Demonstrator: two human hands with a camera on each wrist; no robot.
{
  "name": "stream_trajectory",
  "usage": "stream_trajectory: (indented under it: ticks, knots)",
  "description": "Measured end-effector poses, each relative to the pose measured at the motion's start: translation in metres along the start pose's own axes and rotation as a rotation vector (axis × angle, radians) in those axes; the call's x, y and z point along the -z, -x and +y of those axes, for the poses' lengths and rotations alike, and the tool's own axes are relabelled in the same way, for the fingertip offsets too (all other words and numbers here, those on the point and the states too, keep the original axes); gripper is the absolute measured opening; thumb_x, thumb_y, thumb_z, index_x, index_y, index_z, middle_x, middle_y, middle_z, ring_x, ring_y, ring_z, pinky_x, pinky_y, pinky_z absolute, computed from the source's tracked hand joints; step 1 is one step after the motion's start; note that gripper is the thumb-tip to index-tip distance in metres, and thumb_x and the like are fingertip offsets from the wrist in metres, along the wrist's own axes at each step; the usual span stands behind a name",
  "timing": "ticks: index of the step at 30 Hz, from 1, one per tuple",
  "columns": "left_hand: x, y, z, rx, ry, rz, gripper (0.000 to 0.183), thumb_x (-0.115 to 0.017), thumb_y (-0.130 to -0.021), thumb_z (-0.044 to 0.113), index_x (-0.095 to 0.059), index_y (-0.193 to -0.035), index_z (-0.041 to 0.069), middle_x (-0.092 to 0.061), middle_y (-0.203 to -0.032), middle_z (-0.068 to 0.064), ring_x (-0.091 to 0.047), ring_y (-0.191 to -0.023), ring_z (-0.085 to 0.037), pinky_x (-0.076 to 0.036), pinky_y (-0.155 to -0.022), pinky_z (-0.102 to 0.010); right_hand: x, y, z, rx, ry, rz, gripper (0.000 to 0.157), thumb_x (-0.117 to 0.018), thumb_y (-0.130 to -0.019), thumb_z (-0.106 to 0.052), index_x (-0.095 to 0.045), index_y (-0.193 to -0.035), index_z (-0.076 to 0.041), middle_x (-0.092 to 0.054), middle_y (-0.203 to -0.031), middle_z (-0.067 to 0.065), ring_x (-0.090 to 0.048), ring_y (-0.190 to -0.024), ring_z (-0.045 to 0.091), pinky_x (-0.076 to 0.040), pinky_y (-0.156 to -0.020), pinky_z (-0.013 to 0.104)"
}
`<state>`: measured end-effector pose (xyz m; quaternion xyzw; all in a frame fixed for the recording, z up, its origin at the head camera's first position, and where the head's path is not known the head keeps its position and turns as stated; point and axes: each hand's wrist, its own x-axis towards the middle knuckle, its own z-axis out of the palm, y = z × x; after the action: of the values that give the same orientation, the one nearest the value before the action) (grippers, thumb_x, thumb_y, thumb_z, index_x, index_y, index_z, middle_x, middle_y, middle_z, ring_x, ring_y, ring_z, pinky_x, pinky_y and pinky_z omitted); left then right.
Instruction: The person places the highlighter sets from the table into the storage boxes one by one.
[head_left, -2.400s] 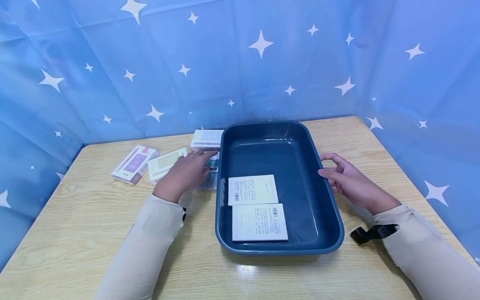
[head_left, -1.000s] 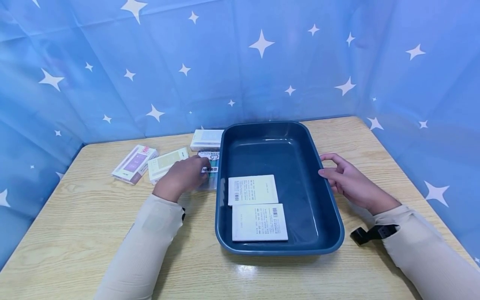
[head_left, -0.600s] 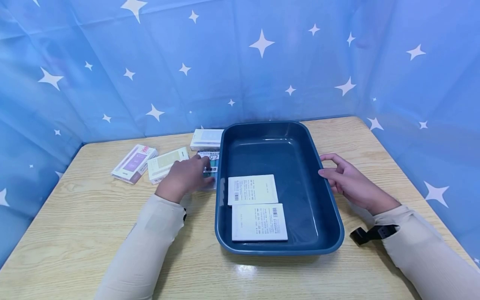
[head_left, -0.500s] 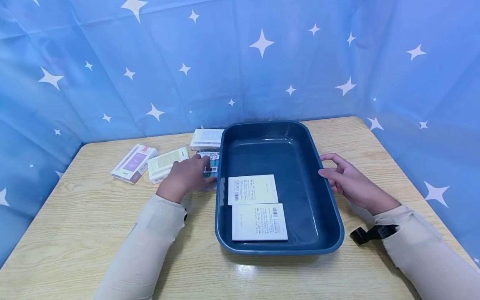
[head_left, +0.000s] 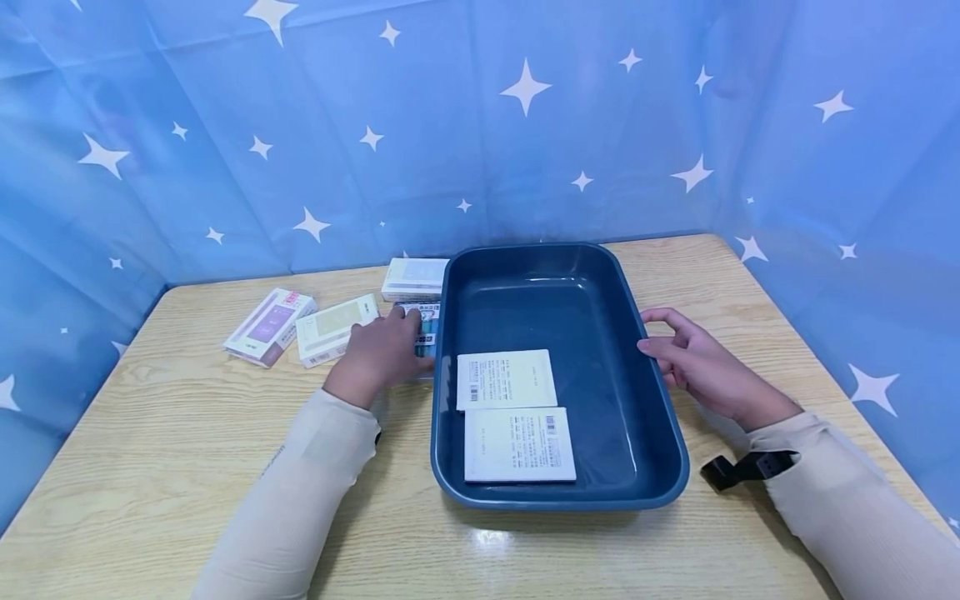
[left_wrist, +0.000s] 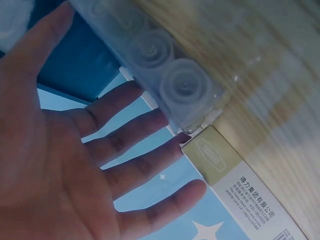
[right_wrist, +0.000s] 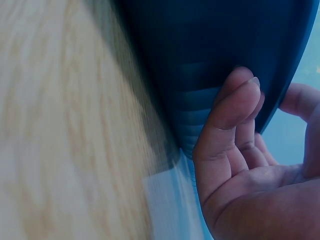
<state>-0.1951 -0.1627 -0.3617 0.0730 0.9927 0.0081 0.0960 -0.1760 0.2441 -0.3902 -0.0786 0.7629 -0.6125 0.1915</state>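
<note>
In the head view my left hand (head_left: 381, 354) is at a clear plastic pack (head_left: 427, 325) with a printed label, beside the tray's left wall. Its fingers are nearly straight. In the left wrist view the thumb and fingertips touch the edge of this pack (left_wrist: 150, 50), which shows round, cap-like ends; what it contains is unclear. My right hand (head_left: 693, 358) holds the right rim of a dark blue tray (head_left: 555, 503) with its thumb and curled fingers. The right wrist view shows its fingers against the tray's outer wall (right_wrist: 200, 75). Two flat white printed boxes (head_left: 506, 379) lie inside the tray.
Left of the pack lie a yellow-and-white box (head_left: 326, 333) and a purple-and-white box (head_left: 270, 327). Another white box (head_left: 414, 280) lies behind the pack, against the tray. A blue starry curtain (head_left: 420, 125) borders the back and sides of the wooden table (head_left: 187, 450).
The left hand has shifted slightly right over the clear pack, and its thumb now stretches towards the tray. The right hand, tray and boxes have stayed in place.
</note>
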Motion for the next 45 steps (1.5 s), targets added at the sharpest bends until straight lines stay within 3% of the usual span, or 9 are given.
stream_trajectory:
  ticks: [7,15,23,37,41,45]
  knots:
    - [0.0,-0.0007,0.0013,-0.022,-0.042,-0.03,0.071,-0.067,-0.09,0.055,-0.043,-0.152,0.032,-0.053,-0.134,-0.02,-0.064,-0.102,-0.038,-0.045,-0.099,-0.065,0.0007,0.0,0.0007,0.015,-0.023,-0.015,0.029,-0.05,-0.106,-0.023,-0.037,-0.132,-0.024,-0.073,-0.079,-0.004,-0.071,-0.069,0.012,-0.052,-0.062,0.025]
    - [0.0034,0.0022,0.0006,-0.03,-0.065,-0.054,0.065,-0.064,-0.091,0.057,-0.046,-0.15,0.035,-0.054,-0.127,-0.019,-0.062,-0.091,-0.032,-0.047,-0.098,-0.062,0.0005,-0.0002,0.001,0.016,-0.019,-0.014,0.029,-0.05,-0.106,-0.024,-0.037,-0.131,-0.024,-0.072,-0.078,-0.004,-0.069,-0.068,0.012,-0.051,-0.061,0.025]
    - [0.0034,0.0019,0.0,-0.025,-0.055,-0.034,0.062,-0.066,-0.09,0.056,-0.054,-0.145,0.03,-0.057,-0.121,-0.016,-0.062,-0.085,-0.029,-0.048,-0.096,-0.061,-0.0002,-0.0007,0.0004,0.006,-0.006,-0.006,0.029,-0.05,-0.106,-0.025,-0.037,-0.132,-0.025,-0.07,-0.077,-0.004,-0.068,-0.067,0.011,-0.051,-0.062,0.025]
    - [0.0054,0.0021,-0.0021,-0.025,0.058,0.022,0.059,-0.07,-0.086,0.058,-0.068,-0.131,0.02,-0.067,-0.117,-0.012,-0.061,-0.094,-0.03,-0.049,-0.09,-0.059,-0.0003,-0.0012,0.0019,0.004,-0.025,-0.009,0.029,-0.05,-0.106,-0.024,-0.037,-0.131,-0.025,-0.07,-0.077,-0.004,-0.069,-0.068,0.012,-0.052,-0.063,0.025]
    - [0.0051,0.0002,-0.003,-0.037,0.1,0.053,0.053,-0.071,-0.086,0.055,-0.074,-0.122,0.016,-0.074,-0.111,-0.01,-0.062,-0.087,-0.025,-0.053,-0.077,-0.046,0.0006,-0.0013,0.0026,0.01,-0.039,-0.02,0.029,-0.049,-0.106,-0.023,-0.037,-0.131,-0.024,-0.072,-0.079,-0.003,-0.07,-0.069,0.013,-0.054,-0.064,0.025]
    - [0.0044,-0.0005,-0.0036,-0.045,0.11,0.086,0.05,-0.075,-0.084,0.052,-0.078,-0.112,0.011,-0.076,-0.09,-0.007,-0.061,-0.074,-0.021,-0.045,-0.061,-0.031,0.0012,-0.0014,0.003,0.025,-0.062,-0.034,0.028,-0.048,-0.106,-0.021,-0.037,-0.132,-0.023,-0.075,-0.084,-0.002,-0.072,-0.072,0.013,-0.056,-0.065,0.025]
